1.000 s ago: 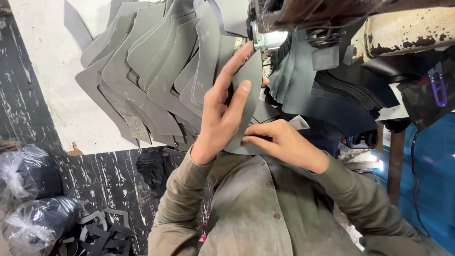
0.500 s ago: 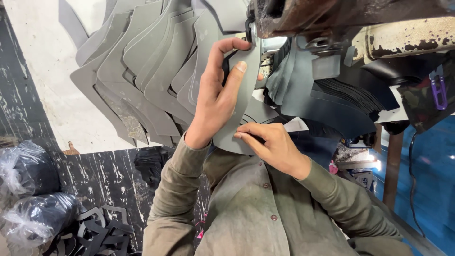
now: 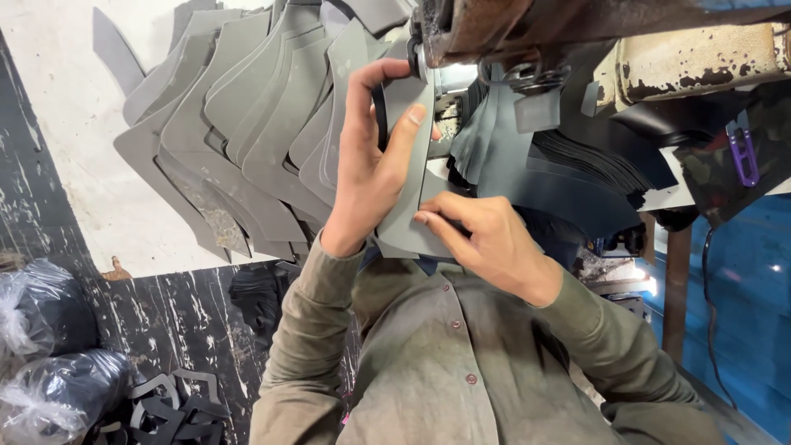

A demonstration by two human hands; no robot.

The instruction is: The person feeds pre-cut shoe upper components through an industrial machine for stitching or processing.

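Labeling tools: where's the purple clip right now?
In the head view, the purple clip sits at far right on dark material, below the rusty machine arm, well right of both hands.
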